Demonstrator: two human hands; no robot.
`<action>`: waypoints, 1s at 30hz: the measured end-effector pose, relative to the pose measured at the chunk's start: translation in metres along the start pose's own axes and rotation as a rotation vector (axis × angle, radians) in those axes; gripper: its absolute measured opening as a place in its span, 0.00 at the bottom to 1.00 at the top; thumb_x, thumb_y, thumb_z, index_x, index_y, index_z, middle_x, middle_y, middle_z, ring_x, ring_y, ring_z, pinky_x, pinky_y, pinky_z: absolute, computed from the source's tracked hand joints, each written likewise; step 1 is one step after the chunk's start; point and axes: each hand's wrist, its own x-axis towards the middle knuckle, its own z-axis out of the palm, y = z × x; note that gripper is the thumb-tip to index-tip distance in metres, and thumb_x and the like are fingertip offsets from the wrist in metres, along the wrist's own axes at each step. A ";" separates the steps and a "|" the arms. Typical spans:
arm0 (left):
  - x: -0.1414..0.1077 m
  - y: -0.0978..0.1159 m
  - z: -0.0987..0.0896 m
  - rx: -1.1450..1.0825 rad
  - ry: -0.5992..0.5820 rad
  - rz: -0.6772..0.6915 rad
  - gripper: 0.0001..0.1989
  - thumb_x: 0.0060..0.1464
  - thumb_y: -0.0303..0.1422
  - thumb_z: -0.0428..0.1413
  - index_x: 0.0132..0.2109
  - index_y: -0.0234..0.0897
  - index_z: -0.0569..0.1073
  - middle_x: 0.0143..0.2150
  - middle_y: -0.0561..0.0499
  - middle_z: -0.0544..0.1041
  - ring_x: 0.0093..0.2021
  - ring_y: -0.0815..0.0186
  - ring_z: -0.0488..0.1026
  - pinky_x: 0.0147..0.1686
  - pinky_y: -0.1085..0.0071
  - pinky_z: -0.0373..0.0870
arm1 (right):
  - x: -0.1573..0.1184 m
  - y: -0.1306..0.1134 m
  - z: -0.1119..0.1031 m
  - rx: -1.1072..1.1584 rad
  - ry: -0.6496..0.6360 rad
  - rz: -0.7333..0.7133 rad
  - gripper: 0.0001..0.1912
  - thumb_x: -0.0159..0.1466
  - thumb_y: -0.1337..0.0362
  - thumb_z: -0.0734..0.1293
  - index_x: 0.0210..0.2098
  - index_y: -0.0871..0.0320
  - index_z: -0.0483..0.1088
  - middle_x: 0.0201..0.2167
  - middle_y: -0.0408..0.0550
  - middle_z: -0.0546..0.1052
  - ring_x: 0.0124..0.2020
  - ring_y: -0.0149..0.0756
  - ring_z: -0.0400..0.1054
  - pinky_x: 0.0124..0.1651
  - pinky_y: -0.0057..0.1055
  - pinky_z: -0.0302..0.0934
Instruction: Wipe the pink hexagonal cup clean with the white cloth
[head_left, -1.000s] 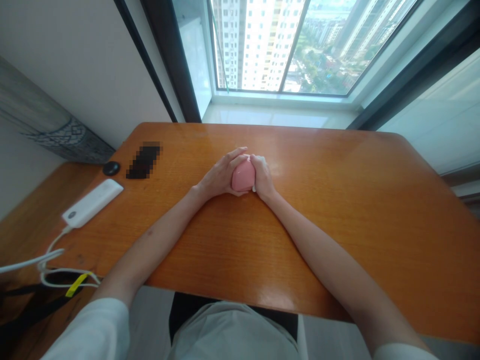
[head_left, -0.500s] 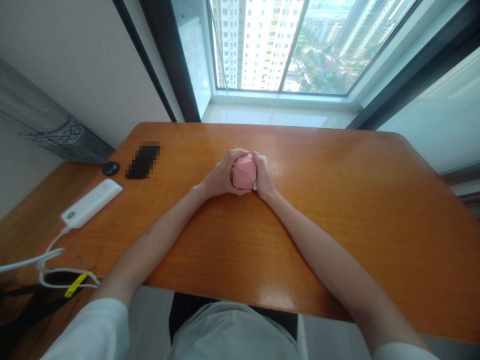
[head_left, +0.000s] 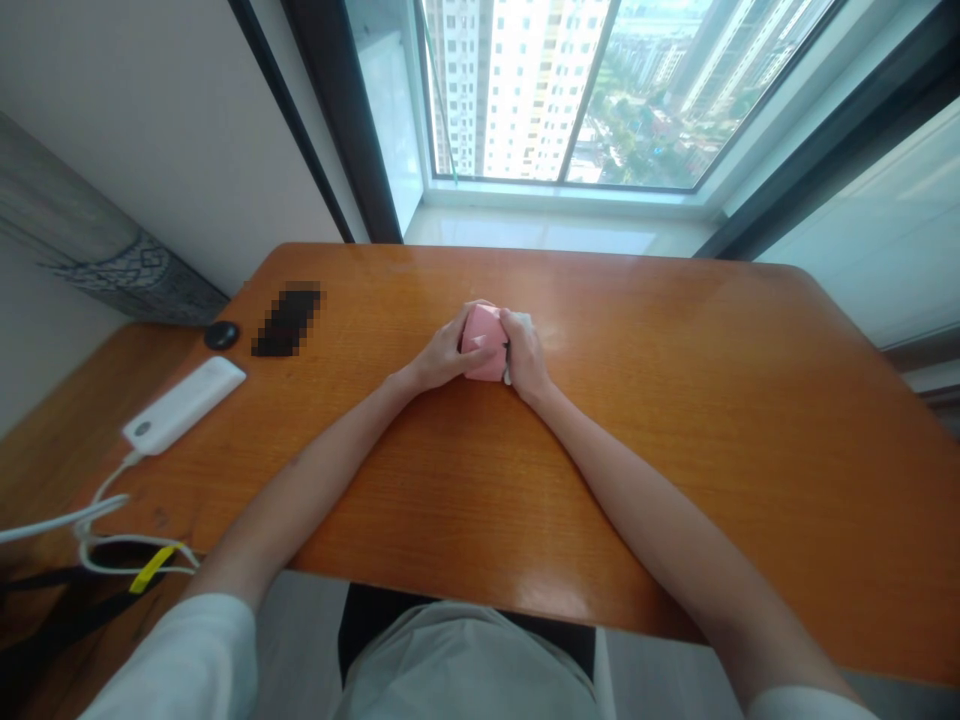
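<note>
A small pink object with flat facets (head_left: 484, 328) is between my two hands, over the middle of the brown table; its exact kind does not show. My left hand (head_left: 448, 350) wraps its left side, with the thumb lying across the front face. At its right side my right hand (head_left: 527, 355) is closed, thumb against the pink edge. Something white shows at the right hand's knuckles and below its thumb, perhaps a tissue or cloth; most of it is hidden by the fingers. A dark spot appears at the pink object's right edge.
On the left of the wooden table (head_left: 675, 450) lie a white power strip (head_left: 187, 405) with a cable (head_left: 97, 515), a round black object (head_left: 221, 335) and a blurred-out dark item (head_left: 286, 320). A window (head_left: 570, 90) stands beyond the far edge.
The pink object has been turned in my hands, so a different face shows. My left thumb has moved from below it onto its front. The right hand has barely shifted.
</note>
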 end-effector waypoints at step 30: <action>-0.001 -0.004 -0.014 0.475 -0.014 0.363 0.65 0.47 0.55 0.82 0.82 0.44 0.59 0.78 0.32 0.72 0.79 0.36 0.76 0.77 0.40 0.79 | 0.004 -0.001 0.001 0.019 0.015 0.035 0.30 0.71 0.31 0.65 0.29 0.49 0.66 0.30 0.41 0.69 0.33 0.36 0.64 0.37 0.36 0.61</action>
